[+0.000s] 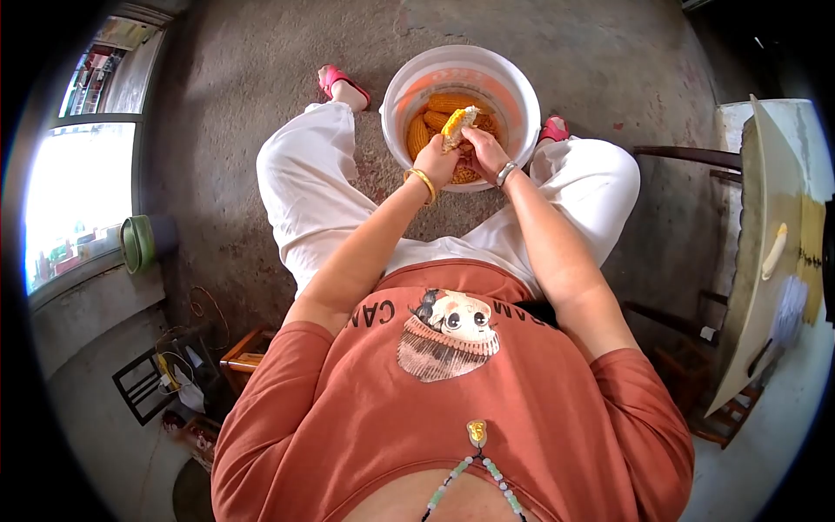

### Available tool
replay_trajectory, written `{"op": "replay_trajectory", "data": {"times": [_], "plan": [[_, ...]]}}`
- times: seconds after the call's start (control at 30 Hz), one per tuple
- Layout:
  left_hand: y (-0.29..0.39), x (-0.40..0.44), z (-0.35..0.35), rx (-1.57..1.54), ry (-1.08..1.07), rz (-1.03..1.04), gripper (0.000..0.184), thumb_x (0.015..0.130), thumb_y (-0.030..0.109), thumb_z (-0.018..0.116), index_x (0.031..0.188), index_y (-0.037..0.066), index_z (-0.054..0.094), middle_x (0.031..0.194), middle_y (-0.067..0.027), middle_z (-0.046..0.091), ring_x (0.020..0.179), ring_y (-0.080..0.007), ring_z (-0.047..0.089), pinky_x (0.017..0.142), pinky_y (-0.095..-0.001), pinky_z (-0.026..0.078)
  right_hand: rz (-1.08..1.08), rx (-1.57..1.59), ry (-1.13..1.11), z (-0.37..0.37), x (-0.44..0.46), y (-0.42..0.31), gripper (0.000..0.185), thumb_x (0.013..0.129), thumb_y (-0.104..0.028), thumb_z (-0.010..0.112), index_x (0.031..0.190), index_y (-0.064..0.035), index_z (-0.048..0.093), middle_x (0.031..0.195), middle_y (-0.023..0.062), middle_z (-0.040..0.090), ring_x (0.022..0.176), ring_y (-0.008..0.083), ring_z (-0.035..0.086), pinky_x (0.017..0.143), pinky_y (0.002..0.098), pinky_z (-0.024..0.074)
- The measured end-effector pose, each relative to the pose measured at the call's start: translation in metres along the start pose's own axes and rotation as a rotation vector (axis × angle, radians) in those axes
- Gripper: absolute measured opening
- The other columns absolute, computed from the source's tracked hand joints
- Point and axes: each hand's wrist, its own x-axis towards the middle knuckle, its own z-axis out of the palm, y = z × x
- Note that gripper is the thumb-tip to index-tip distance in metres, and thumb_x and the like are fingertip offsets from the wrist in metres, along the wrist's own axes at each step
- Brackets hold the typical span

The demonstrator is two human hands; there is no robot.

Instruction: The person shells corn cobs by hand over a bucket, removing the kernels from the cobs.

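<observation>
A corn cob [458, 127], part yellow kernels and part pale and bare, is held over a white bucket [397, 102]. My left hand [437, 162], with a gold bangle at the wrist, is closed round its lower end. On the cob's right side, my right hand [485, 152] presses with closed fingers; a silver band circles that wrist. Inside the bucket lie several yellow cobs [418, 139] and loose kernels [464, 176]. The undersides of both hands are hidden.
The bucket stands on the grey floor [261, 52] between my knees and red shoes [329, 80]. At the right is a table [765, 209] with a pale object on it. A wooden stool [248, 352] stands at the left, near a green container [136, 244] by the window.
</observation>
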Motion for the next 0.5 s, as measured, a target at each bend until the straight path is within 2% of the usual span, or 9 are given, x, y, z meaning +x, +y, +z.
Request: {"op": "replay_trajectory", "data": {"times": [0.07, 0.17, 0.27, 0.4, 0.43, 0.5], "plan": [[-0.009, 0.003, 0.004, 0.223, 0.107, 0.177, 0.028, 0.082, 0.02, 0.053, 0.1, -0.001, 0.048, 0.083, -0.0234, 0.063, 0.076, -0.0383, 0.062, 0.068, -0.0441, 0.048, 0.049, -0.022, 0.03, 0.001, -0.001, -0.005, 0.041, 0.09, -0.041, 0.052, 0.112, -0.0059, 0.053, 0.102, 0.0051, 0.059, 0.086, 0.0165, 0.059, 0.073, 0.0328, 0.0517], [0.015, -0.008, 0.0, 0.477, 0.047, 0.067, 0.03, 0.083, 0.022, 0.052, 0.104, 0.002, 0.047, 0.087, -0.0244, 0.063, 0.081, -0.0409, 0.06, 0.072, -0.0469, 0.047, 0.027, -0.227, 0.184, 0.003, 0.005, 0.002, 0.058, 0.08, -0.052, 0.062, 0.107, -0.0018, 0.056, 0.091, 0.0062, 0.061, 0.075, 0.0132, 0.06, 0.062, 0.0271, 0.0522], [0.017, -0.009, 0.001, 0.549, 0.014, 0.069, 0.034, 0.083, 0.024, 0.053, 0.109, 0.003, 0.045, 0.089, -0.0244, 0.063, 0.085, -0.0417, 0.059, 0.076, -0.0469, 0.047, 0.021, -0.222, 0.153, 0.008, 0.001, 0.001, 0.064, 0.074, -0.057, 0.066, 0.105, -0.0014, 0.057, 0.09, 0.0057, 0.061, 0.074, 0.0129, 0.06, 0.061, 0.027, 0.0516], [0.002, -0.002, 0.004, 0.388, 0.048, 0.105, 0.033, 0.081, 0.025, 0.054, 0.105, 0.002, 0.048, 0.09, -0.0235, 0.063, 0.088, -0.0395, 0.059, 0.077, -0.0457, 0.046, -0.106, -0.37, 0.078, -0.002, 0.01, 0.009, 0.058, 0.082, -0.053, 0.06, 0.105, 0.0004, 0.057, 0.092, 0.0059, 0.061, 0.079, 0.013, 0.058, 0.069, 0.0262, 0.048], [0.0, 0.0, 0.003, 0.389, 0.038, 0.111, 0.033, 0.081, 0.025, 0.055, 0.103, 0.002, 0.049, 0.09, -0.0235, 0.063, 0.088, -0.0391, 0.059, 0.077, -0.0454, 0.046, -0.13, -0.518, 0.063, -0.001, 0.004, 0.003, 0.056, 0.085, -0.052, 0.056, 0.105, 0.0005, 0.057, 0.092, 0.0057, 0.061, 0.082, 0.0126, 0.057, 0.073, 0.0265, 0.0461], [-0.001, 0.002, 0.001, 0.383, 0.007, 0.101, 0.033, 0.08, 0.026, 0.056, 0.101, 0.001, 0.051, 0.091, -0.0235, 0.063, 0.089, -0.0385, 0.059, 0.078, -0.0449, 0.046, -0.086, -0.52, 0.033, -0.005, 0.006, 0.004, 0.057, 0.085, -0.053, 0.055, 0.106, 0.0006, 0.057, 0.092, 0.0055, 0.061, 0.082, 0.0123, 0.056, 0.074, 0.0269, 0.046]]}}
